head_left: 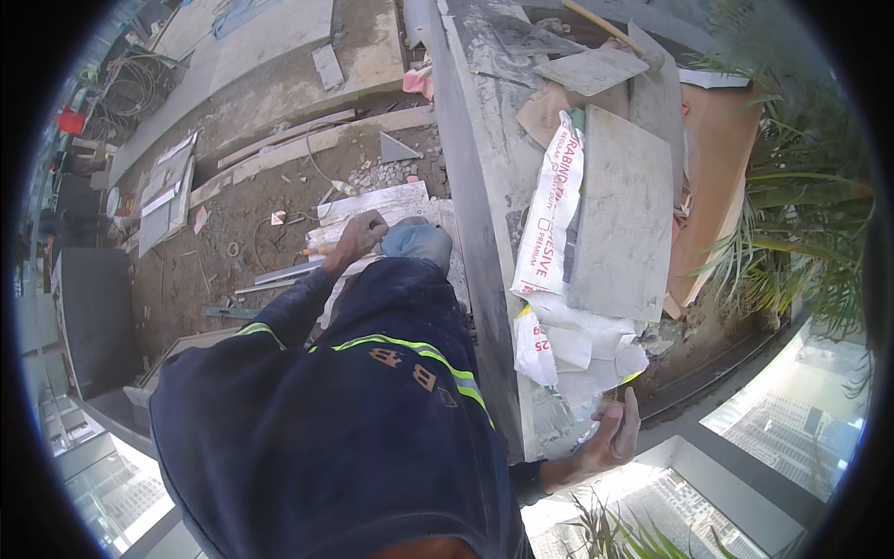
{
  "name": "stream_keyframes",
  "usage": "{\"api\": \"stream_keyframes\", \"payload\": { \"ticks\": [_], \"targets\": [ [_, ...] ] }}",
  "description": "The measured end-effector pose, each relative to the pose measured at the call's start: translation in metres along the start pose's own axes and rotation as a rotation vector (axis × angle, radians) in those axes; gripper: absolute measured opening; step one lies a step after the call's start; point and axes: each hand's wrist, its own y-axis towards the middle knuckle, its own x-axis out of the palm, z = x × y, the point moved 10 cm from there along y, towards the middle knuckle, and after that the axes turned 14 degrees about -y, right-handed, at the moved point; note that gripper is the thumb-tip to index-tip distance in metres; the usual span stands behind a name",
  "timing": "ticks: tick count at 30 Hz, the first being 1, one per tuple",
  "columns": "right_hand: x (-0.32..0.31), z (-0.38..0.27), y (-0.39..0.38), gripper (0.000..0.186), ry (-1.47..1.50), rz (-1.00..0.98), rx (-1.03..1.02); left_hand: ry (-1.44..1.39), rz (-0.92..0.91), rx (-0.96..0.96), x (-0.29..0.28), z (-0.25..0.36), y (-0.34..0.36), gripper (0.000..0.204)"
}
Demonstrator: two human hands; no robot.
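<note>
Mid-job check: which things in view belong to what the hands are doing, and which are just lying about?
Probably in the job, judging only by nearness to the hands:
crumpled white bag, near the right hand
whitish ground covering, by the left hand

Seemingly just lying about:
grey triangular piece
coiled cables
wooden handle

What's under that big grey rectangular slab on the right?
A white sack with red printing shows along the left and lower edges of the grey rectangular slab, apparently running beneath it. Whatever lies under the slab's middle is covered and cannot be seen.
</note>
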Motion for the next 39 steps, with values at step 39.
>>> {"api": "stream_keyframes", "payload": {
  "ticks": [39],
  "targets": [
    [0.911,-0.387,-0.451,0.014,0.384,-0.129,2.008,0.136,-1.696,1.405,0.211,0.235,0.075,0.014]
  ]
}}
